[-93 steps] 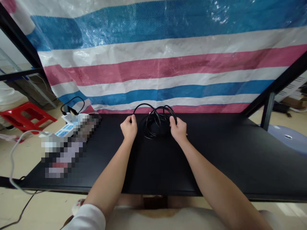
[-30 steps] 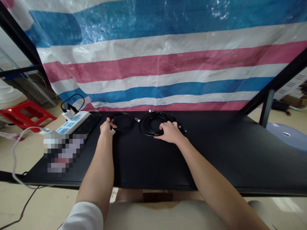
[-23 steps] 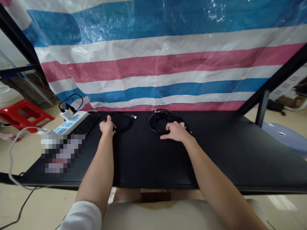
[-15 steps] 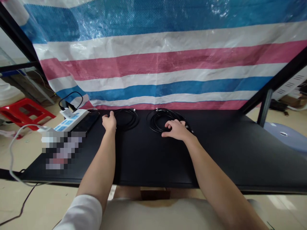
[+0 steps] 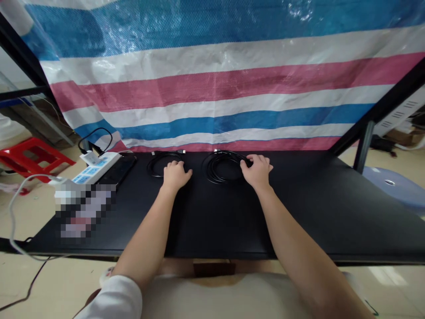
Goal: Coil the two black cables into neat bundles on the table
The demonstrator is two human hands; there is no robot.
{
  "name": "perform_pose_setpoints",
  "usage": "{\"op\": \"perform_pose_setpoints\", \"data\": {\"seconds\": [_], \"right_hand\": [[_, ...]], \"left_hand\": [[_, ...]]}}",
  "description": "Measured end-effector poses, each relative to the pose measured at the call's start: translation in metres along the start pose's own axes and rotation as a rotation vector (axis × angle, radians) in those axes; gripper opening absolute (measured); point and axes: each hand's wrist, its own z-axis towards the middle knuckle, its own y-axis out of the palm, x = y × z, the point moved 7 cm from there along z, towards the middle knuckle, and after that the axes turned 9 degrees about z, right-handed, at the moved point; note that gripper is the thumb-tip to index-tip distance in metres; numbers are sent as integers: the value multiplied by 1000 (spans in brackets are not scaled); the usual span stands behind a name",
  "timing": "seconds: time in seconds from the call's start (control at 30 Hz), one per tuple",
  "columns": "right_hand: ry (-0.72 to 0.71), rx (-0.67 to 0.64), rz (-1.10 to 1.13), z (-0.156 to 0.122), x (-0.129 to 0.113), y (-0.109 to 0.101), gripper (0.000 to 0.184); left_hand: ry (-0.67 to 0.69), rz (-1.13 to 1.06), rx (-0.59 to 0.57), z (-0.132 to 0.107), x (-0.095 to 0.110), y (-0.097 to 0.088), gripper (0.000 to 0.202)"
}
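Note:
Two black cable coils lie at the back of the black table [image 5: 215, 221]. My left hand [image 5: 175, 174] lies flat on the right side of the smaller coil [image 5: 157, 160], fingers forward and loosely spread. My right hand [image 5: 258, 170] sits at the right rim of the larger coil [image 5: 222, 167], with fingers curled and thumb pressed to the cable. Small plugs show at the far edge of each coil.
A white power strip [image 5: 95, 167] with a plugged-in black lead, and a flat black device [image 5: 117, 170], lie at the table's left. A striped tarp [image 5: 212, 88] hangs behind. A red stool [image 5: 31, 155] stands left, a black frame post [image 5: 362, 150] right.
The single bundle held in both hands is now two coils lying apart on the table. My left hand slid from the small coil's left to its right; my right hand moved to the big coil's right rim.

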Motion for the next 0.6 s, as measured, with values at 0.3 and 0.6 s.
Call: {"op": "perform_pose_setpoints", "data": {"seconds": [0.3,0.6], "right_hand": [[155,59,30,11,46,14,23],[135,151,244,12,27,-7,11]], "left_hand": [[125,-31,-24,5,8,20,44],[36,-130,142,-5,19,4,38]]}}
